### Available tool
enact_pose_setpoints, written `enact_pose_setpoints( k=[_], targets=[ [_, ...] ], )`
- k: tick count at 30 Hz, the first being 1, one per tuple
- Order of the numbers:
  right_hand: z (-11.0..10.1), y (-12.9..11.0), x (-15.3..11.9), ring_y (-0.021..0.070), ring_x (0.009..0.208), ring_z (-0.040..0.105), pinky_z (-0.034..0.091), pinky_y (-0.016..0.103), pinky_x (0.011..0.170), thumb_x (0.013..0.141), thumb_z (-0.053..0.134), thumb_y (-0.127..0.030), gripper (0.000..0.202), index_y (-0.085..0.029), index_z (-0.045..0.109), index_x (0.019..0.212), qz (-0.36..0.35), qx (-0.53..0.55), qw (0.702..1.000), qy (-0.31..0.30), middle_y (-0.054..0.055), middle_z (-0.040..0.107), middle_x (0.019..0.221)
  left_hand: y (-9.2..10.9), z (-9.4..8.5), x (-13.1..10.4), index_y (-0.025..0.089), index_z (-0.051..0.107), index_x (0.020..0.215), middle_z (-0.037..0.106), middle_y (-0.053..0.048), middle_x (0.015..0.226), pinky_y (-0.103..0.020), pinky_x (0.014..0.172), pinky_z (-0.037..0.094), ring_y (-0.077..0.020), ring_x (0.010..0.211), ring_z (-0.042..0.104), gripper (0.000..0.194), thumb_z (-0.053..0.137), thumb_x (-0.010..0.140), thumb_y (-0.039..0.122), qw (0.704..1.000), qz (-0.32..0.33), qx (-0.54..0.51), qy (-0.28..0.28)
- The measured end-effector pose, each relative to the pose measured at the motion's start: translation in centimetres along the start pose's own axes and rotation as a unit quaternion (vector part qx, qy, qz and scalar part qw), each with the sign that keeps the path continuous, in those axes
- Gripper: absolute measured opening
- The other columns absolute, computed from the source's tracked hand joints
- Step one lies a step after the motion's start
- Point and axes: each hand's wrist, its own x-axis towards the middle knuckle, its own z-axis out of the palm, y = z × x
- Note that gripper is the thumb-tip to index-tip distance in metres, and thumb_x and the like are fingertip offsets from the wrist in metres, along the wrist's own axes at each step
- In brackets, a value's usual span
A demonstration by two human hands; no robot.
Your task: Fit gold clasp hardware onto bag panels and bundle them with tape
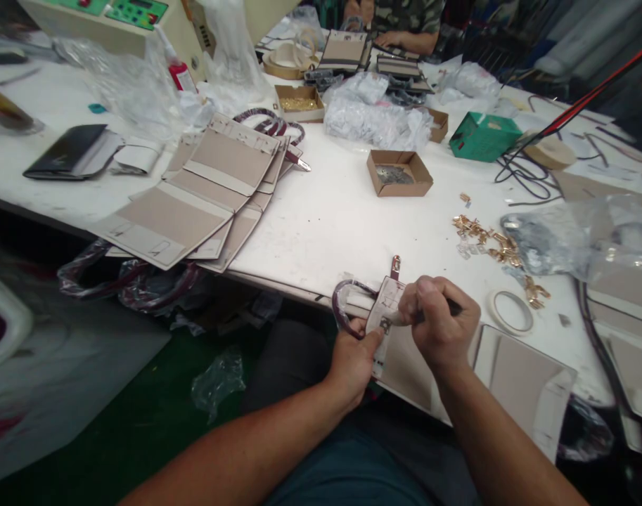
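Observation:
At the table's front edge, my left hand (354,364) pinches the end of a beige bag panel (408,369), thumb on top beside a small metal piece (384,325). A dark red bag handle (337,303) in clear plastic wrap curves out by my left fingers. My right hand (441,320) is closed in a fist around a dark-handled tool (454,307). Its lower end points at the panel near my left thumb; the exact tip is hard to make out. A strap end with a gold-coloured fitting (396,264) sticks out beyond the panel.
Stacked bag panels (194,193) lie left, their wrapped handles (157,288) hanging over the edge. A cardboard box (399,184) of metal pieces stands ahead. Gold fittings (503,247) and a tape roll (510,313) lie right. Across the table sits another person (408,28).

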Motion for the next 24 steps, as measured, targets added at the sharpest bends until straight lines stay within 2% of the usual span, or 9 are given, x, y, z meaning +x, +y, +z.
enact_pose_setpoints(
  k=[4, 7, 9, 14, 17, 19, 21, 24],
  targets=[
    [0.9, -0.9, 0.8, 0.0122, 0.049, 0.047, 0.038, 0.03, 0.049, 0.097, 0.062, -0.033, 0.041, -0.023, 0.047, 0.06, -0.044, -0.019, 0.997, -0.058, -0.003, 0.047, 0.057, 0.2, 0.0, -0.1, 0.016, 0.072, 0.083, 0.069, -0.002, 0.07, -0.025, 0.057, 0.044, -0.0146, 0.06, 0.059, 0.033, 0.086, 0.067, 0.041, 1.0, 0.013, 0.003, -0.014],
    [0.7, -0.4, 0.7, 0.0122, 0.053, 0.046, 0.039, 0.03, 0.052, 0.098, 0.061, -0.033, 0.042, -0.022, 0.049, 0.059, -0.016, -0.115, 0.986, -0.12, -0.003, 0.048, 0.057, 0.3, 0.0, -0.2, 0.016, 0.071, 0.079, 0.067, -0.002, 0.069, -0.024, 0.057, 0.044, -0.0143, 0.061, 0.058, 0.029, 0.085, 0.068, 0.038, 1.0, 0.028, -0.001, -0.01],
    [0.1, 0.0, 0.4, 0.0122, 0.053, 0.045, 0.039, 0.03, 0.052, 0.097, 0.06, -0.032, 0.041, -0.022, 0.049, 0.059, -0.003, -0.134, 0.985, -0.111, -0.002, 0.048, 0.058, 0.3, -0.1, -0.2, 0.016, 0.071, 0.08, 0.069, -0.003, 0.071, -0.025, 0.058, 0.045, -0.0146, 0.062, 0.059, 0.03, 0.085, 0.067, 0.039, 1.0, 0.021, -0.004, -0.014],
    [-0.5, 0.8, -0.4, 0.0128, 0.049, 0.046, 0.039, 0.029, 0.05, 0.096, 0.06, -0.037, 0.042, -0.024, 0.045, 0.059, -0.037, -0.04, 0.998, -0.033, -0.003, 0.048, 0.055, -0.1, -0.1, 0.0, 0.015, 0.071, 0.082, 0.07, -0.004, 0.071, -0.025, 0.057, 0.045, -0.0146, 0.059, 0.06, 0.032, 0.086, 0.066, 0.038, 1.0, 0.015, -0.009, -0.016],
    [-1.7, 0.6, -0.3, 0.0129, 0.049, 0.046, 0.039, 0.029, 0.051, 0.097, 0.058, -0.043, 0.044, -0.023, 0.047, 0.059, 0.024, -0.113, 0.992, -0.048, -0.004, 0.051, 0.054, 0.0, -0.2, 0.0, 0.015, 0.07, 0.083, 0.071, -0.003, 0.07, -0.027, 0.06, 0.048, -0.0163, 0.06, 0.063, 0.031, 0.086, 0.066, 0.036, 1.0, 0.009, -0.016, -0.022],
    [-3.4, 0.2, 0.0, 0.0137, 0.05, 0.048, 0.039, 0.028, 0.053, 0.097, 0.058, -0.048, 0.045, -0.023, 0.05, 0.06, 0.079, -0.231, 0.967, -0.078, -0.004, 0.052, 0.052, 0.1, -0.2, -0.2, 0.014, 0.071, 0.087, 0.073, -0.004, 0.073, -0.028, 0.062, 0.051, -0.0183, 0.063, 0.066, 0.035, 0.087, 0.065, 0.036, 0.999, -0.002, -0.019, -0.03],
    [-5.2, 0.1, 0.3, 0.0157, 0.056, 0.055, 0.04, 0.029, 0.058, 0.093, 0.063, -0.053, 0.042, -0.021, 0.06, 0.066, 0.104, -0.367, 0.919, -0.1, -0.002, 0.06, 0.057, 0.2, -0.2, -0.5, 0.014, 0.071, 0.088, 0.074, -0.004, 0.074, -0.029, 0.061, 0.052, -0.0188, 0.063, 0.067, 0.037, 0.088, 0.064, 0.036, 0.999, -0.009, -0.017, -0.028],
    [-6.6, 1.1, 0.3, 0.0205, 0.079, 0.068, 0.045, 0.03, 0.072, 0.088, 0.07, -0.047, 0.024, -0.024, 0.075, 0.087, 0.11, -0.487, 0.857, -0.129, 0.001, 0.076, 0.084, 0.1, -0.1, -1.0, 0.014, 0.069, 0.087, 0.074, -0.004, 0.072, -0.027, 0.059, 0.051, -0.018, 0.061, 0.067, 0.038, 0.089, 0.064, 0.037, 1.0, -0.017, -0.011, -0.021]
  ],
)
